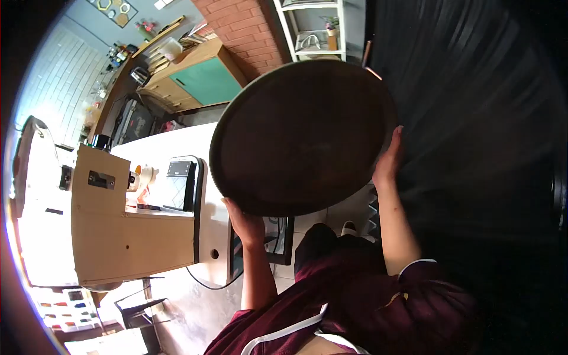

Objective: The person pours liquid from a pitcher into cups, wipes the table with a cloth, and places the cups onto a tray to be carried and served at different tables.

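A large round dark-brown tray (302,136) with a low raised rim is held up in front of me, its broad face toward the camera. My left hand (245,228) grips the rim at the lower left, fingers mostly hidden behind the tray. On the right edge, my right hand (389,160) is closed round the rim, with one digit showing along the side. No items are seen on the tray's surface.
To the left stands a white counter (207,231) with a plywood box (130,236) and a black-framed panel (182,183) on it. A black curtain (479,136) hangs close on the right. Farther off are a teal-fronted cabinet (207,80), a brick pillar (242,32) and a white shelf (290,26).
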A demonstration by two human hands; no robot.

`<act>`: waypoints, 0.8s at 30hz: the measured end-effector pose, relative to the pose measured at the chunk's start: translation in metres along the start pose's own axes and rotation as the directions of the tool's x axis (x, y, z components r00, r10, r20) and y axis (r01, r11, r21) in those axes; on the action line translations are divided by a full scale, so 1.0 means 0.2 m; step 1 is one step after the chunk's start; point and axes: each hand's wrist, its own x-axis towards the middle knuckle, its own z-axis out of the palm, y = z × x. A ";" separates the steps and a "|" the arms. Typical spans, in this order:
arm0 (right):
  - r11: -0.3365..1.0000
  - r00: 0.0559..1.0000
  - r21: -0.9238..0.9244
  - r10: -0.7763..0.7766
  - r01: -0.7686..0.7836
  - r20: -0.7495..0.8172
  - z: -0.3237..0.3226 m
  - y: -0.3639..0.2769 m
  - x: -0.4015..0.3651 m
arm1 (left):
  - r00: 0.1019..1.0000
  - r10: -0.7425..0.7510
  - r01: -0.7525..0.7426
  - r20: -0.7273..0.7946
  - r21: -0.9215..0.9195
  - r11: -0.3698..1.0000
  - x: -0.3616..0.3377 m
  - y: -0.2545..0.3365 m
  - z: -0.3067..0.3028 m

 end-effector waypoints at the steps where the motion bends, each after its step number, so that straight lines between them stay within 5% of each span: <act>1: 0.987 0.973 0.140 0.041 -0.074 0.225 -0.29 0.27 0.25 | 1.000 0.028 -0.027 -0.010 0.127 0.992 0.01 -0.01 -0.01; 2: 0.956 0.900 0.226 0.078 -0.190 0.428 -0.56 0.53 0.49 | 0.998 0.054 -0.049 -0.015 0.250 0.967 0.04 -0.03 0.00; 3: 0.997 0.962 0.071 0.016 -0.036 0.272 -0.28 0.37 0.35 | 0.998 0.048 -0.039 -0.031 0.250 0.967 0.08 -0.04 0.01; 5: 0.929 0.992 -0.362 -0.110 0.079 -0.066 0.38 -0.04 0.03 | 0.957 -0.277 0.227 -0.088 -0.365 0.903 0.17 -0.04 0.02; 8: 0.964 0.988 -0.240 -0.136 0.115 -0.071 0.50 0.08 0.17 | 0.983 -0.175 0.146 -0.061 -0.322 0.935 0.39 -0.13 0.02; 11: 0.915 0.979 -0.365 -0.201 0.173 -0.041 0.62 0.07 0.27 | 0.969 -0.219 0.172 -0.115 -0.328 0.929 0.59 -0.15 0.05; 16: 0.914 0.995 -0.395 -0.101 0.090 -0.006 0.77 0.00 0.36 | 0.938 -0.271 0.193 -0.217 -0.322 0.927 0.83 -0.22 0.16; 20: 0.986 0.995 -0.137 -0.086 0.092 0.048 0.73 0.09 0.59 | 0.914 -0.351 0.273 -0.204 -0.331 0.903 1.00 -0.33 0.27; 24: 0.984 0.991 -0.175 -0.056 0.034 -0.120 0.76 0.16 0.88 | 0.885 -0.416 0.289 -0.208 -0.454 0.843 1.21 -0.41 0.50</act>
